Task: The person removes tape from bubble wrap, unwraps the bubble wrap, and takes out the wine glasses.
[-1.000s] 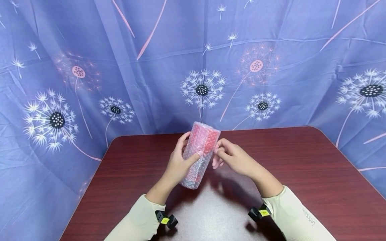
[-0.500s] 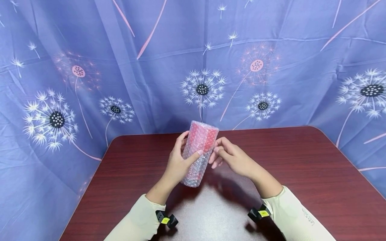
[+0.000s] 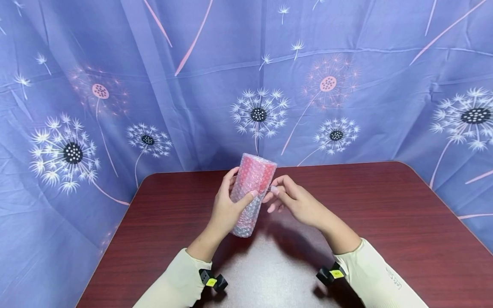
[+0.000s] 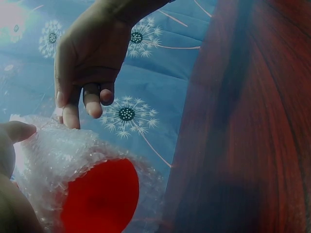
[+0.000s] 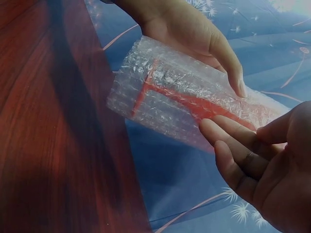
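Observation:
A cylinder-like bundle of bubble wrap (image 3: pixel 254 184) is held tilted above the table, with something red inside. My left hand (image 3: pixel 227 209) grips its left side, the thumb lying across the front. At the right side, my right hand (image 3: pixel 294 199) pinches a small clear bit at the wrap's edge between thumb and index finger; whether it is tape or wrap I cannot tell. In the left wrist view, the bundle's near end shows a round red face (image 4: pixel 104 194). Through the wrap (image 5: pixel 165 92) in the right wrist view, red bands show beside a clear part.
The dark red wooden table (image 3: pixel 385 214) lies beneath both hands, with a bright glare at its front middle. Behind it hangs a blue cloth (image 3: pixel 215 107) with dandelion prints. Black wrist cameras (image 3: pixel 213 280) sit at both pale sleeves (image 3: pixel 173 280).
The bundle has shifted slightly left and turned a little more upright in the left hand. A small clear bit now shows between the right thumb and index finger, a little away from the bundle.

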`<action>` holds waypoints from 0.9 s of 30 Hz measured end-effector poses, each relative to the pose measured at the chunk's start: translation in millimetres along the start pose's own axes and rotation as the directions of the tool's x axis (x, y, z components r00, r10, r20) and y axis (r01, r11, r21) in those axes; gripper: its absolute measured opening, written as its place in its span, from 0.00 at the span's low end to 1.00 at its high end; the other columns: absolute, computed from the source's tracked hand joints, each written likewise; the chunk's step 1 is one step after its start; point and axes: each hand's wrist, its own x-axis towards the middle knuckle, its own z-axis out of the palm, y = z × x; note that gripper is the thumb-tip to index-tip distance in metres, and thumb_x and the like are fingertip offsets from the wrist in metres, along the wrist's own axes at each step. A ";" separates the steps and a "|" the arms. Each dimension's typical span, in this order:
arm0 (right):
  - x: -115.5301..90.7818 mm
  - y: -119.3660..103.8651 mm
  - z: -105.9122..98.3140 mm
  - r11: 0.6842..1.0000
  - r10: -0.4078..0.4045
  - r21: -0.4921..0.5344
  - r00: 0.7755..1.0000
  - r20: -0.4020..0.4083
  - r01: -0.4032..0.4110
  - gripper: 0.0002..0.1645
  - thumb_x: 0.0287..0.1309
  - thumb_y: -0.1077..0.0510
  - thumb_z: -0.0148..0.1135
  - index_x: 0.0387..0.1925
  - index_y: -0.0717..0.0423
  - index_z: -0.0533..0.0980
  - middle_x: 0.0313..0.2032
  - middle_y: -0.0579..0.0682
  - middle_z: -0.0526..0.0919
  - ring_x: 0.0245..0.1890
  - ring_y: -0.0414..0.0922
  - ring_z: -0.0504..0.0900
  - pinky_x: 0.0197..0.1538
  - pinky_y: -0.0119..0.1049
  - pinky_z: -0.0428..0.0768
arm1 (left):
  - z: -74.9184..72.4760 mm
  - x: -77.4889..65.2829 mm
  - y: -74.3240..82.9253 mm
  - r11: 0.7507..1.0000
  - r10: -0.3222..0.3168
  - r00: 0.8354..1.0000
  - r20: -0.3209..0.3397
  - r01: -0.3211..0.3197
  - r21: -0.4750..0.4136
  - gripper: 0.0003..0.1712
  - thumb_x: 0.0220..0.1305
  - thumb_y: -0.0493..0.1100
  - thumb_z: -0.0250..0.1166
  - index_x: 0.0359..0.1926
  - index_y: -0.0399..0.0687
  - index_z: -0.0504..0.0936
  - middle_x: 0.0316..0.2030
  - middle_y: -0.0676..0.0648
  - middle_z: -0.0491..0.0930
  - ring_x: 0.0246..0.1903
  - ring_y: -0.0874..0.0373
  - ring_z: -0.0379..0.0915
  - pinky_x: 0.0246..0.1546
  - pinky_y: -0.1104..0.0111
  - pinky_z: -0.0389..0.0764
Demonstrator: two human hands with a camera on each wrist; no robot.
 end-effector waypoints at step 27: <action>1.2 -0.5 2.0 0.990 -0.076 0.116 0.994 -0.073 0.084 0.08 0.75 0.63 0.50 0.46 0.66 0.70 0.25 0.60 0.80 0.24 0.48 0.85 0.32 0.45 0.86 | 1.5 -1.3 -0.6 0.999 -0.020 0.999 0.030 0.022 -0.048 0.44 0.60 0.53 0.73 0.74 0.69 0.61 0.63 0.48 0.74 0.54 0.50 0.77 0.52 0.56 0.81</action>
